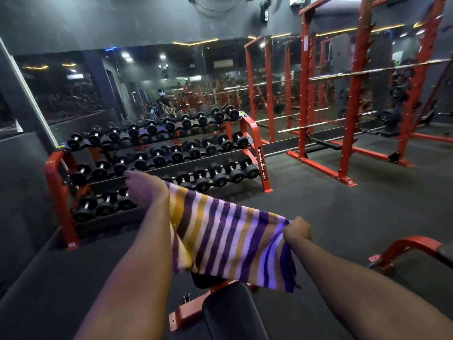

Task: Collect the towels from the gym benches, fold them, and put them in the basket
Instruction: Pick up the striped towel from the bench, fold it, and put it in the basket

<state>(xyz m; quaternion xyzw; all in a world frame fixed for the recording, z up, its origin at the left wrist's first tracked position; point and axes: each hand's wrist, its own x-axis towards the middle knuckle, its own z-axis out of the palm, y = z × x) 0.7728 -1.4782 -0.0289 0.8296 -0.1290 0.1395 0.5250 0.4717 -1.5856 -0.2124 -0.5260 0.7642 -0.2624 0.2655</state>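
Note:
A striped towel [228,236] in purple, white and yellow hangs stretched between my two hands above a black gym bench [232,312] with a red frame. My left hand [144,186] grips the towel's far left corner, raised in front of the dumbbell rack. My right hand [297,229] holds the right corner in a fist, lower and nearer to me. The towel's lower edge hangs loose over the bench's far end. No basket is in view.
A red three-tier dumbbell rack [157,153] stands ahead on the left under a wall mirror. Red squat racks [353,99] with barbells fill the right. Another red bench frame [411,249] sits at the right edge. Dark rubber floor [318,207] lies between them.

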